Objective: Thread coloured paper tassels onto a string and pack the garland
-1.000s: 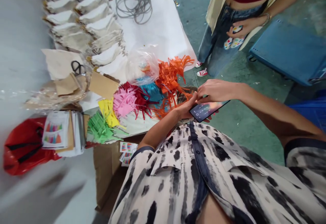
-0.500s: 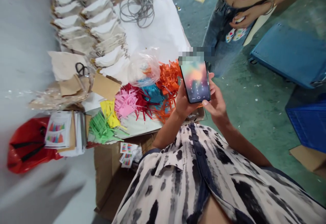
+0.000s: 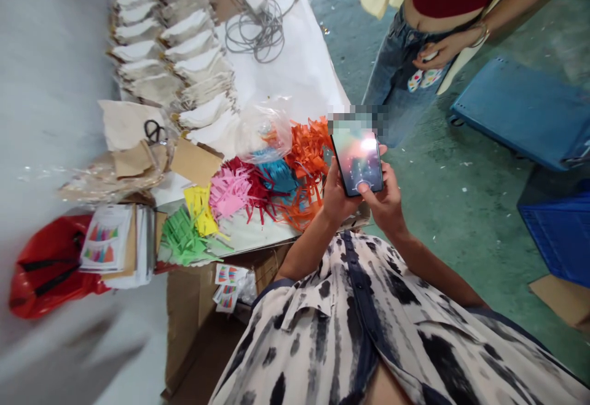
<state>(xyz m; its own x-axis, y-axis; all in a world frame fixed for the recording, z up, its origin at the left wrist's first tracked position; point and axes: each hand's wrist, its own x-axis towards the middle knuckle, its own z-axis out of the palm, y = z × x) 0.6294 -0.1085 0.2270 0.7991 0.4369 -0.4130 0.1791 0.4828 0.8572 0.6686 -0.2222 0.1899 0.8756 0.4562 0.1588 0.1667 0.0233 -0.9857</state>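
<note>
A phone [image 3: 357, 162] with a lit, colourful screen is upright in front of my body. My left hand [image 3: 337, 199] is wrapped round its left side and lower edge. My right hand [image 3: 386, 201] holds the right side, its thumb on the lower part of the screen. Just left of the phone, orange paper strips [image 3: 306, 144] lie on the table [image 3: 249, 236]. Blue strips [image 3: 279, 176], pink strips [image 3: 228, 191], yellow strips [image 3: 200, 210] and green strips [image 3: 184, 236] follow further left, with dark red ones among them.
Stacked white bundles [image 3: 191, 39] and a coiled cable [image 3: 258, 33] lie at the back. Black scissors [image 3: 153, 129] and a red bag [image 3: 48, 270] are left. A person [image 3: 396, 79] stands beyond the table, near a blue cart [image 3: 520, 113]. Below is a cardboard box [image 3: 184, 325].
My right thumb has moved left onto the round mark low on the phone's screen. A bright glare now shows on the screen. The view has shifted slightly, and the phone appears lower.
</note>
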